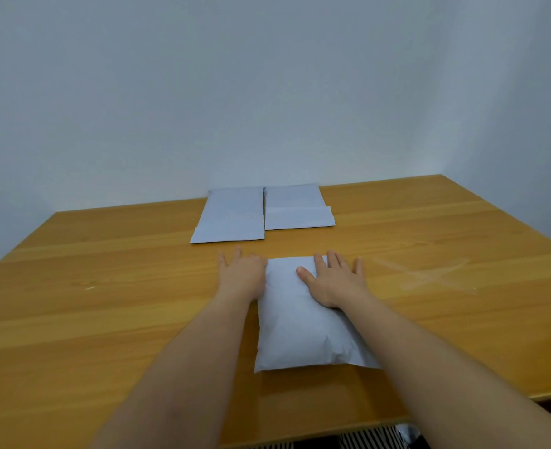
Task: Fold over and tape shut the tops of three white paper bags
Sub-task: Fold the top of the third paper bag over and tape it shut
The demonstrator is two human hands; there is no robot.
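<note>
A puffy white paper bag (pixel 295 332) lies in front of me on the wooden table (pixel 105 303). My right hand (pixel 334 280) rests flat on its far right part, fingers spread. My left hand (pixel 243 273) lies flat at the bag's far left corner, fingers on the table. Two more white paper bags lie flat side by side near the wall: the left bag (pixel 232 215) and the right bag (pixel 296 207), which shows a folded strip across it. No tape roll is in view.
A faint cross of clear tape (pixel 429 275) is stuck to the tabletop at the right. The wall meets the table's far edge. Striped fabric (pixel 364 437) shows below the near edge.
</note>
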